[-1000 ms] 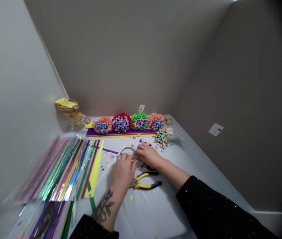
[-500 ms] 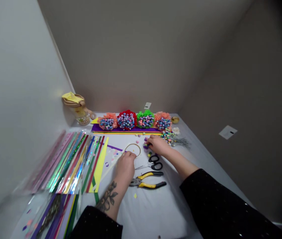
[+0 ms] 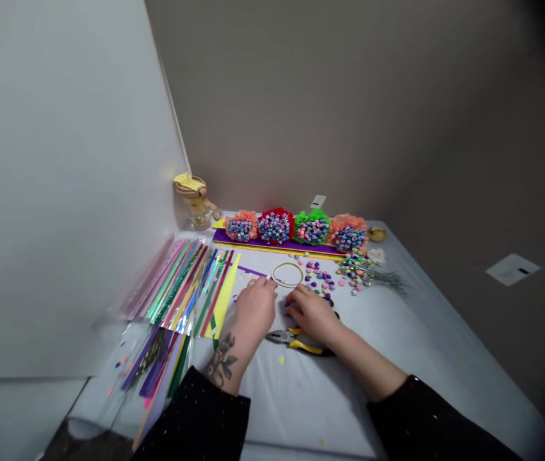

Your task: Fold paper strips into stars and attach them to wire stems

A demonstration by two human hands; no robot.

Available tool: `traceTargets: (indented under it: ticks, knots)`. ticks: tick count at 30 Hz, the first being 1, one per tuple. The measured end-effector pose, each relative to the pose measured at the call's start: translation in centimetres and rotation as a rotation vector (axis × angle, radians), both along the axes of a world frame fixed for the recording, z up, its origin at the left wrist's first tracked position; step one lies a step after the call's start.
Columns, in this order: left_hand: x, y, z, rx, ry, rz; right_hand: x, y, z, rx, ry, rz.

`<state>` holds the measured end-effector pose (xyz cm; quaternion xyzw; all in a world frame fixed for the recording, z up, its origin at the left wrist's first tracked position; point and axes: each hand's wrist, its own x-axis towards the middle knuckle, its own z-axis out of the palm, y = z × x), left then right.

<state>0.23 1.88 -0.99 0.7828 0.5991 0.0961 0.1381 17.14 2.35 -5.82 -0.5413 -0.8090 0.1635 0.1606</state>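
Note:
My left hand (image 3: 257, 302) is closed, its bent fingertips low over the table beside the left edge of a thin pale hoop (image 3: 302, 275). Whatever it pinches, if anything, is hidden. My right hand (image 3: 314, 312) sits just below the hoop with fingers curled together. A small dark blue speck shows at its fingertips, too small to name. Under that hand lie black-handled scissors (image 3: 330, 302), mostly covered. Pliers (image 3: 279, 336) with yellow and black handles rest just below it, partly hidden by the wrist. Small purple and pink folded paper stars (image 3: 319, 276) are scattered right of the hoop.
Colourful paper strips (image 3: 183, 288) in clear sleeves spread along the left. Several star bouquets (image 3: 276, 227) in crepe paper stand at the back on purple sheets. A lidded jar (image 3: 199, 208) is at the back left. Wire-stemmed beads (image 3: 356, 266) lie at the right.
My right hand has left the scattered stars and come back beside my left hand, now covering the scissors. My left hand stays by the hoop. The view has turned somewhat left.

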Motion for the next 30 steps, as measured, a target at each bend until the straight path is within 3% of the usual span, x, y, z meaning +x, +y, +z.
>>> traceTargets:
  ticks: [5, 10, 12, 16, 21, 23, 26, 30]
  knots:
    - [-3.5, -3.5, 2.0, -0.072, 0.241, 0.134, -0.1, -0.4, -0.7, 0.006, 0.000, -0.007]
    - [-7.9, -7.7, 0.6, -0.051, 0.417, 0.459, 2.1, -0.7, -1.2, 0.097, 0.126, 0.047]
    - [-9.2, -8.8, -0.3, -0.057, 0.427, 0.519, 2.4, -0.9, -1.3, 0.115, 0.155, 0.081]
    - [-10.4, -9.1, -1.1, -0.093, 0.367, 0.600, 2.2, -1.3, -0.9, 0.097, 0.171, 0.207]
    - [-10.8, -8.1, 0.0, -0.109, 0.288, 0.642, 1.8, -2.0, 0.2, 0.132, 0.233, 0.268]
    - [-10.7, -8.1, 0.5, -0.075, 0.167, 0.645, 1.6, -2.5, 0.8, 0.143, 0.340, 0.245]
    - [-9.6, -8.6, 1.1, -0.001, -0.190, 0.660, 0.7, -3.6, 1.5, 0.086, 0.572, 0.207]
    - [-5.6, -9.8, 1.0, -0.035, -0.645, 0.576, -1.1, -4.7, 1.3, -0.286, 0.913, 0.113]
